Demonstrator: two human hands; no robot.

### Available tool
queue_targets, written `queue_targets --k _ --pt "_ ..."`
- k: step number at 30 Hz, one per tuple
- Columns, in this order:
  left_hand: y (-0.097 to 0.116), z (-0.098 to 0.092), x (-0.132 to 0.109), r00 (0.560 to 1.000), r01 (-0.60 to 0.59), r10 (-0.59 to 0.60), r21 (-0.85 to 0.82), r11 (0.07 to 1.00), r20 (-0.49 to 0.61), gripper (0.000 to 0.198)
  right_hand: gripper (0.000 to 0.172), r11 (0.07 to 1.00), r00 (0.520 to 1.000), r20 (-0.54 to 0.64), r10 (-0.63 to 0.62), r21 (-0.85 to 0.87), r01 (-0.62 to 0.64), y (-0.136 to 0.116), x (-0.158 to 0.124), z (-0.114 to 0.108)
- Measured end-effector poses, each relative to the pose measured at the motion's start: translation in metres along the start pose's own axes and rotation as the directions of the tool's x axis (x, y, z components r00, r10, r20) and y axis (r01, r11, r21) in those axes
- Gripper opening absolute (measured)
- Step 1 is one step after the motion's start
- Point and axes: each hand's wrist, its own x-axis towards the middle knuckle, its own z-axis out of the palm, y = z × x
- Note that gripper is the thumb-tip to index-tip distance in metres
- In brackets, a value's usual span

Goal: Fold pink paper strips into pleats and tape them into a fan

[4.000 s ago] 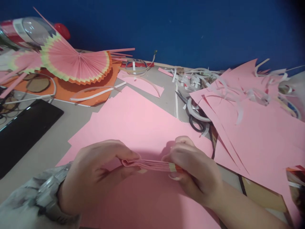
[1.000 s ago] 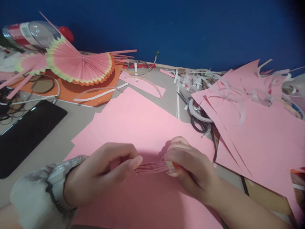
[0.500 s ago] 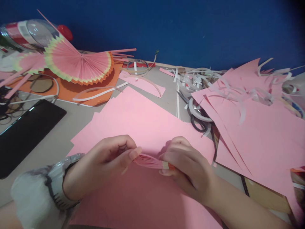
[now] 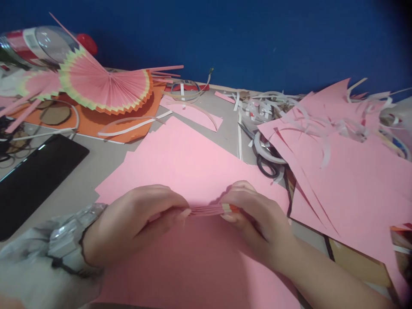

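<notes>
A narrow stack of accordion-folded pink paper (image 4: 206, 210) with a yellow and orange end is held level between both hands. My left hand (image 4: 135, 223) pinches its left end with thumb and fingers closed. My right hand (image 4: 254, 221) grips the striped right end, fingers curled around it. Both hands hover just above a large pink paper sheet (image 4: 180, 163) lying on the grey table. A watch sits on my left wrist.
A finished pink pleated fan (image 4: 103, 86) lies on orange paper (image 4: 128, 122) at the back left, beside a plastic bottle (image 4: 35, 43). A black phone (image 4: 32, 176) is at left. Scissors (image 4: 267, 165), a tape roll and paper strips (image 4: 273, 107) sit right of centre, with more pink sheets (image 4: 354, 171).
My left hand slid along the folded stack and re-pinched it, pressing the pleats flat and level; half a second ago the stack tilted upward to the left. My right hand stayed put.
</notes>
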Motion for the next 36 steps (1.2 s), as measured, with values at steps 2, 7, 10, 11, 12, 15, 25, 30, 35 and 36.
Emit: queue_targets --k 2,7,10,11,12,15,25,30,35,36 --pt "-0.002 -0.002 0.0 0.998 -0.039 0.037 0.042 0.998 0.048 0.02 0.014 1.0 1.0 0.015 0.02 0.0 -0.02 0.0 0.0 0.0" --pt "-0.003 -0.005 0.001 0.997 -0.039 0.04 -0.011 0.999 0.073 0.022 0.017 0.997 0.996 0.038 0.075 0.024 -0.076 0.0 0.001 -0.001" --pt "0.0 -0.005 0.002 0.995 0.013 -0.013 -0.003 1.0 0.095 0.024 0.018 0.998 0.997 0.051 0.054 0.038 -0.056 0.0 0.002 -0.001" --pt "0.001 -0.005 0.003 0.995 0.024 -0.025 0.008 1.0 0.095 0.024 0.018 0.998 0.998 0.052 0.048 0.041 -0.05 0.0 0.002 -0.001" --pt "0.002 -0.004 0.003 0.995 0.029 -0.03 0.018 0.999 0.09 0.024 0.018 0.998 0.998 0.049 0.042 0.044 -0.044 0.0 0.002 -0.001" --pt "0.002 -0.006 0.003 0.998 0.035 -0.035 0.01 0.999 0.049 0.02 0.019 0.997 0.997 0.035 0.065 0.035 -0.066 -0.001 0.003 -0.002" --pt "-0.007 -0.025 0.004 0.912 0.168 -0.102 -0.136 0.976 0.396 0.021 0.021 0.992 0.983 0.167 0.078 0.085 -0.093 -0.001 0.006 -0.004" --pt "-0.004 -0.024 0.005 0.916 0.101 -0.07 -0.058 0.993 0.394 0.028 0.02 0.995 0.983 0.173 0.062 0.071 -0.075 -0.001 0.006 -0.003" --pt "-0.002 -0.026 0.004 0.913 0.082 -0.034 -0.1 0.992 0.408 0.026 0.02 0.989 0.979 0.182 0.088 0.101 -0.108 -0.001 0.006 -0.004" --pt "-0.002 -0.026 0.004 0.912 0.084 -0.034 -0.103 0.991 0.409 0.026 0.02 0.988 0.978 0.187 0.095 0.105 -0.116 -0.002 0.007 -0.004"
